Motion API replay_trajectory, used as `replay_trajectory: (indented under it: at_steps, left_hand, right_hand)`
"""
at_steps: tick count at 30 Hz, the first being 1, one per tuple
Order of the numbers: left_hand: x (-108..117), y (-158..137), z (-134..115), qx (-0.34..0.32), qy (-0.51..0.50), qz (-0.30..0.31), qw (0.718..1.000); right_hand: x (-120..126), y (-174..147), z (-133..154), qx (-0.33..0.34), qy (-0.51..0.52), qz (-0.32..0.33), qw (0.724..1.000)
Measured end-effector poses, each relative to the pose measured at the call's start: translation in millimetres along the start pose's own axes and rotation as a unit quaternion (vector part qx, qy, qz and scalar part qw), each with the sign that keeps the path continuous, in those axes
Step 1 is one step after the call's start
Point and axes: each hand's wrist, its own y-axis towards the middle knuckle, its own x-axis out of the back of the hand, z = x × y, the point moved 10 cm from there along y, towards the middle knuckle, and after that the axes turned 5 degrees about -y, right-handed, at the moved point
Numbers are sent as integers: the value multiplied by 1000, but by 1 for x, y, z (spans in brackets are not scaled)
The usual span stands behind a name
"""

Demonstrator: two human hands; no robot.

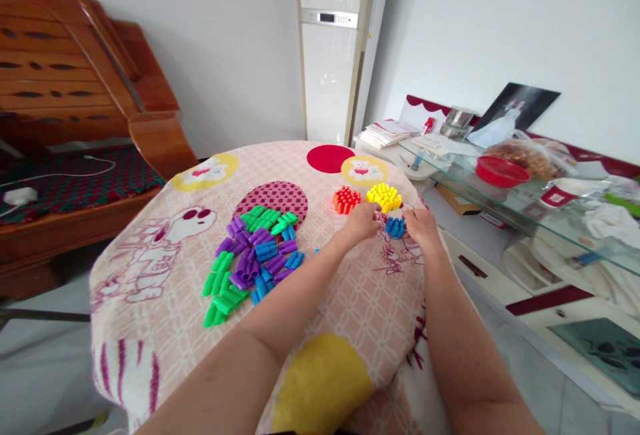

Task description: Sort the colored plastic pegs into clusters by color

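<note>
A small group of blue plastic tubes [395,226] stands close together on the cloth, between my two hands. My left hand [364,220] is just left of the group, with its fingers apart and nothing visible in them. At the group's right edge is my right hand [421,227], fingers curled in against the nearest blue tubes; whether it grips one is hidden. Behind them stand a tight cluster of yellow tubes [383,197] and one of red-orange tubes [347,200]. Farther left lies a loose heap of purple tubes [247,263], green tubes [219,275] and blue tubes [266,250].
A patterned pink cloth [190,315] covers the round table. To the right runs a glass shelf [550,222] bearing a red bowl [503,172] and bags. A wooden bench [65,202] stands at left, and a tall white cabinet unit [330,68] at the back.
</note>
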Motion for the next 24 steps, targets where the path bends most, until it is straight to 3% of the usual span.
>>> replay_trajectory:
  at_steps: [4,7,12,18,24]
  left_hand:
    - [43,-29,22,-17,53,54,997]
    - [61,-60,40,-20,98,107,989]
    - [49,-99,50,-25,144,184,972]
    - [37,-85,33,-45,131,155,978]
    - [22,-52,-5,-90,-27,75,993]
  right_hand:
    - [2,0,-1,5,7,-11,1000]
    - [2,-1,0,0,3,-5,1000]
    - [1,-4,3,-8,-13,3,1000]
    - [3,-4,3,-5,-18,7,1000]
    - [3,-5,0,-22,-14,17,1000]
